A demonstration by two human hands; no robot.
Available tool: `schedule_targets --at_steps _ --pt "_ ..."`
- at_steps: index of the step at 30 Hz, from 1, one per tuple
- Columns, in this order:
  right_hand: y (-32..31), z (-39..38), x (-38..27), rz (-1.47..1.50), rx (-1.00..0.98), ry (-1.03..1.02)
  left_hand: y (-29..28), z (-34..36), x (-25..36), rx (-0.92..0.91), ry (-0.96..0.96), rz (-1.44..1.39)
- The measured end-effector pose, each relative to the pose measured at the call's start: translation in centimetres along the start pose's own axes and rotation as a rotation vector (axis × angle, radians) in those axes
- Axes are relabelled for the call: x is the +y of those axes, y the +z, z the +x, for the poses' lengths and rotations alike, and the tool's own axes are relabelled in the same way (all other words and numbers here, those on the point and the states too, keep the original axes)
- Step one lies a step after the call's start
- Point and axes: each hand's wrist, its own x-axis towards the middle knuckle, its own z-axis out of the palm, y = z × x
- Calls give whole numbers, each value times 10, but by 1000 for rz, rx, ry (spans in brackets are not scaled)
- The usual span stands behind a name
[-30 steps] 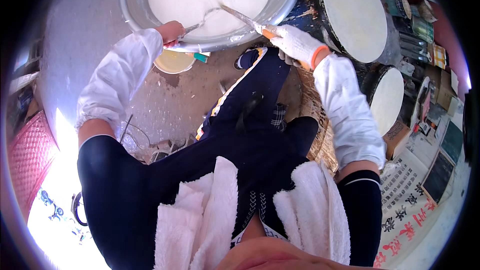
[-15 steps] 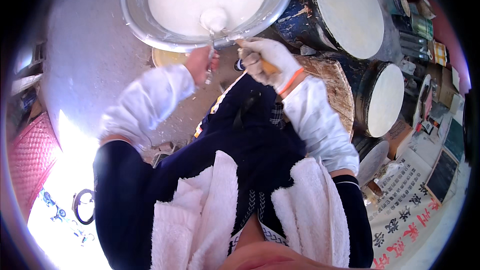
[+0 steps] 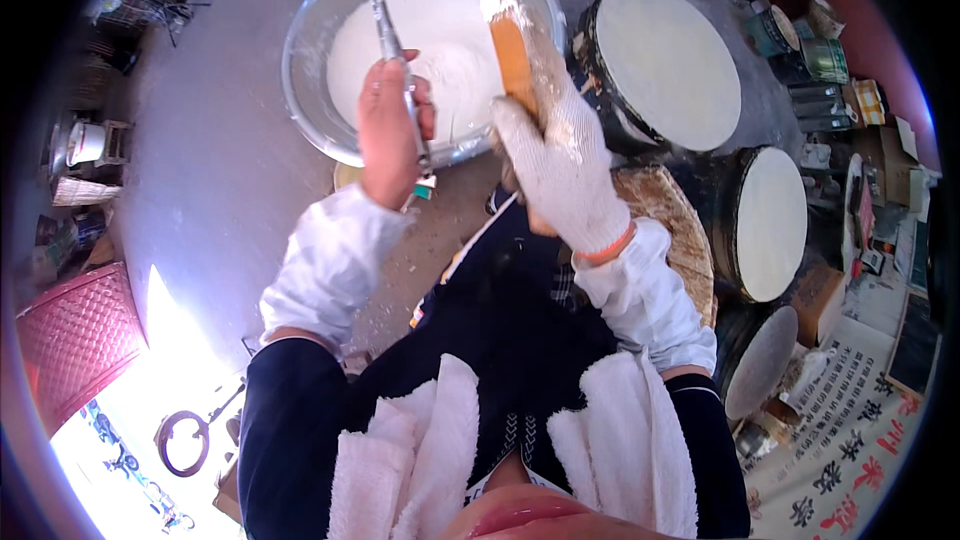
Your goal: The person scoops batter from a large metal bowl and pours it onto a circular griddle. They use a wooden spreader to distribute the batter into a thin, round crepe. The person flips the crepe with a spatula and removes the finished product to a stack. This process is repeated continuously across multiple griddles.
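My bare left hand [image 3: 388, 125] is closed round the metal handle of a ladle [image 3: 384, 25]. The ladle's bowl shows at the top edge, over the far left rim of a wide metal basin [image 3: 305, 80]; white residue clings near its neck. White, batter-like liquid [image 3: 375, 40] fills much of the basin. In a white knitted glove, my right hand [image 3: 570, 155] grips a scraper-like tool [image 3: 512, 55] by its orange-brown wooden handle. White residue coats the tool's upper part, which points away over the basin's right side. Both hands are above the near part of the basin.
Dark barrels with pale round tops stand to the right, one large [image 3: 668, 65] and one smaller [image 3: 770, 225]. A worn round wooden board [image 3: 670, 210] is beside my right forearm. A red woven panel [image 3: 80, 335] stands at the far left. Boxes and tins crowd the right.
My left hand has lifted the ladle out of the liquid and moved it away from me. My right hand has come up, and its tool has swung from pointing left to pointing away.
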Motion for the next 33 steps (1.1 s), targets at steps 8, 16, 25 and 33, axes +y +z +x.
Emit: schedule_targets --at_steps 8,16,25,33 --pt "0 5 75 -977 -52 -101 -58 13 79 -254 -519 -466" --pt "-79 -117 97 -631 343 31 -13 -37 29 -346 -662 -165" --pt "-166 -301 18 499 831 439 137 -129 14 -999 -916 -44" --pt "-169 -491 28 833 1550 400 303 -243 -58 -1381 -1166 224"
